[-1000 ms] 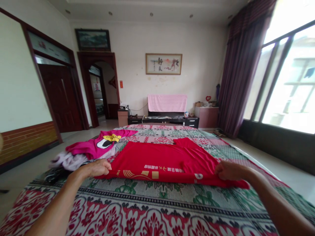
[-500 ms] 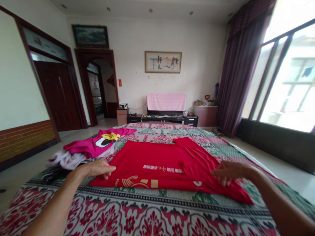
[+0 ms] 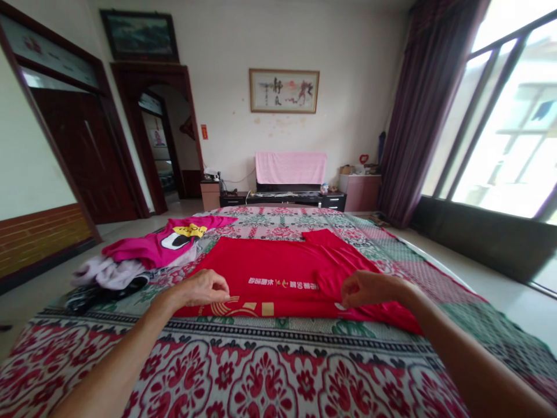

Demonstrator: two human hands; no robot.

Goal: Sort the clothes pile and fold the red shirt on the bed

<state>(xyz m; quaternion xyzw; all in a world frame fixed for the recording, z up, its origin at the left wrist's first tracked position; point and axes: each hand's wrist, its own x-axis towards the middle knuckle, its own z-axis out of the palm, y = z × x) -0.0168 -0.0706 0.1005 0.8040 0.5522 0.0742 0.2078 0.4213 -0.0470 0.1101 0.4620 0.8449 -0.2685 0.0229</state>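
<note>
A red T-shirt (image 3: 278, 261) with white lettering and gold print lies spread on the patterned bedcover, one sleeve pointing away from me. My left hand (image 3: 204, 288) is over its left part, thumb and fingers closed in a pinch at the cloth beside the gold print. On the right, my right hand (image 3: 363, 288) pinches at the shirt near the small white mark, fingertips down on the fabric. The cloth between my hands lies flat. How much fabric sits in either pinch is hidden by the fingers.
A magenta garment (image 3: 152, 244) with a yellow patch lies on a pale lilac cloth (image 3: 107, 271) and a dark one, left of the shirt. The floral bedcover (image 3: 261, 371) spreads around them. Beyond stands a low black cabinet (image 3: 335, 202) below a pink towel (image 3: 291, 168).
Both hands have moved inward over the red T-shirt, and their fingers have drawn together into pinches. The view has tilted down slightly.
</note>
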